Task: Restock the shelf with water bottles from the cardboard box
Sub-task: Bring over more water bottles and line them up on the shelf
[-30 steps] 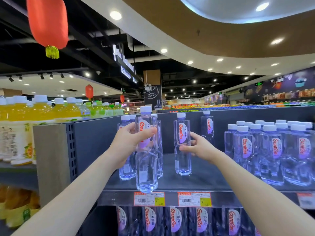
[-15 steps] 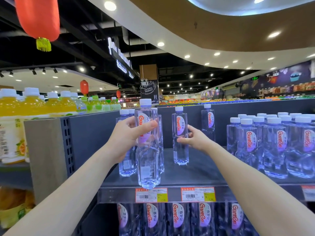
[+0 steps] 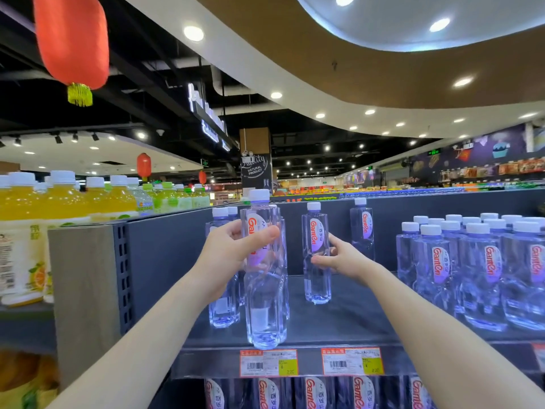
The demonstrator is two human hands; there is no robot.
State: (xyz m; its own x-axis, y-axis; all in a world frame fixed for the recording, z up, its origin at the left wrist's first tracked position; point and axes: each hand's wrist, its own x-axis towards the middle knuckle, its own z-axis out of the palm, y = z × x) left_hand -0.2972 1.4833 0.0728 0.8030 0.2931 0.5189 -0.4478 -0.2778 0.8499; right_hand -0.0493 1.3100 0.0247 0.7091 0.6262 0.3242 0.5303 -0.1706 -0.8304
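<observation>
Guess is they're lining up rows: left hand [image 3: 233, 255] grips a clear white-capped plastic water bottle [image 3: 265, 305] at the front edge of the dark grey shelf [image 3: 354, 320], right hand [image 3: 342, 258] pinches a second bottle [image 3: 317, 284] further back.

One head-worn wide-angle camera (edges bowed) looks forward, about level with the shelf [image 3: 354, 317] and close to it; tilted enough that the ceiling [image 3: 324, 54] fills the upper half.

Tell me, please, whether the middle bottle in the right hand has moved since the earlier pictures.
Yes. The middle bottle, held by the right hand, has slid deeper onto the shelf, farther from the right price tag.
</observation>
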